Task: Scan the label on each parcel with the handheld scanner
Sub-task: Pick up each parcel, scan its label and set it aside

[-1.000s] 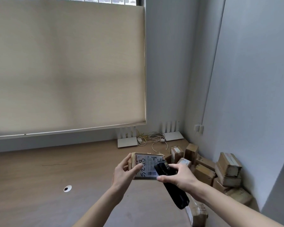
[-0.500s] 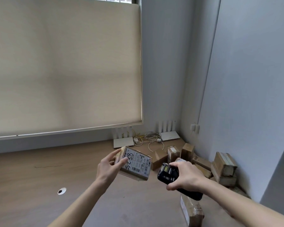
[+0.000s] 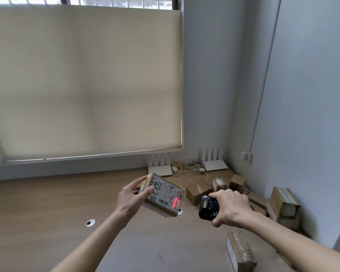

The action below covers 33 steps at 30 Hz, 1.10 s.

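In the head view, a small brown cardboard parcel (image 3: 161,195) is held up above the wooden desk (image 3: 47,203) by the left hand (image 3: 131,197). The box is tilted, its labelled face turned up and toward the right. A white label (image 3: 165,194) covers most of that face; "5258" is handwritten on it in black marker, and printed text and barcodes are seen beside the digits. A red glow of scanner light (image 3: 176,201) lies across the label's right end, near the box's lower right corner. The left fingers (image 3: 145,191) are curled round the left end of the parcel, the thumb laid on the label and the others behind the box.

To the right of the held parcel, a black handheld scanner (image 3: 208,210) is gripped from above by the right hand (image 3: 231,206), its fingers wrapped over the body. The scanner's head is pointed toward the label, and a small yellowish panel is seen on its top. Scanner and parcel are kept apart.

Further right of the held parcel, a heap of brown boxes (image 3: 279,205) is stacked in the corner by the wall. A taped parcel (image 3: 240,252) lies on the desk below the right hand. Behind the held parcel, two white routers (image 3: 160,169) and tangled cables (image 3: 192,167) are set against the wall under a drawn beige blind (image 3: 82,81).
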Motion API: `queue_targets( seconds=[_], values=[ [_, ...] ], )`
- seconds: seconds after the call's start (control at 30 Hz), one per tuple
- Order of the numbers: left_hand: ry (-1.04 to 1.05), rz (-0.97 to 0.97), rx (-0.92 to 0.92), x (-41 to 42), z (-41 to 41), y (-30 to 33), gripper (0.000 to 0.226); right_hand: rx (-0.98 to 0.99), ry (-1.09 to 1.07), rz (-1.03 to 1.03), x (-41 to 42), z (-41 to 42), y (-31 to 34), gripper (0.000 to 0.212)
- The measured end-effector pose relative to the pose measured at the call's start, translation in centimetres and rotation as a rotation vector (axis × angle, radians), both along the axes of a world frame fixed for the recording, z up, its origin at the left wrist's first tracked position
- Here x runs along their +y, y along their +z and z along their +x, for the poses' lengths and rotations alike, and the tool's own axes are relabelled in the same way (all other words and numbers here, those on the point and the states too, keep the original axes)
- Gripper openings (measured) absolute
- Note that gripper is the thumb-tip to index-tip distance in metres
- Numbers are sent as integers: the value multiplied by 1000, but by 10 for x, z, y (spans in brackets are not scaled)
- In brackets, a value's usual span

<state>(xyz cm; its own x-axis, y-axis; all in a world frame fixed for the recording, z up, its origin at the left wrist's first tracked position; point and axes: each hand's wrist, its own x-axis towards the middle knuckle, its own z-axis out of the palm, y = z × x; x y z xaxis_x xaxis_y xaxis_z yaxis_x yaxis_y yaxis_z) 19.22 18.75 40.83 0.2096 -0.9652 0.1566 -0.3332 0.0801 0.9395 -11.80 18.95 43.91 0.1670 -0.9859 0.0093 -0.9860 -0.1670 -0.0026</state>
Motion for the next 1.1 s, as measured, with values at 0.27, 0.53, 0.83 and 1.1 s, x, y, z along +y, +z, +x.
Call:
queue_targets(
  seconds=[0.27, 0.53, 0.83, 1.1],
  values=[
    [67, -25, 21, 32, 14, 9, 52, -24, 50, -13, 13, 20, 6, 64],
    [156, -42, 45, 79, 60, 14, 53, -43, 149, -36, 32, 70, 16, 68],
    [319, -52, 102, 183, 185, 21, 50, -97, 300, -34, 90, 205, 32, 69],
    [541, 10, 313, 367, 348, 25, 61, -489, 522, 265, 210, 412, 27, 72]
  ],
)
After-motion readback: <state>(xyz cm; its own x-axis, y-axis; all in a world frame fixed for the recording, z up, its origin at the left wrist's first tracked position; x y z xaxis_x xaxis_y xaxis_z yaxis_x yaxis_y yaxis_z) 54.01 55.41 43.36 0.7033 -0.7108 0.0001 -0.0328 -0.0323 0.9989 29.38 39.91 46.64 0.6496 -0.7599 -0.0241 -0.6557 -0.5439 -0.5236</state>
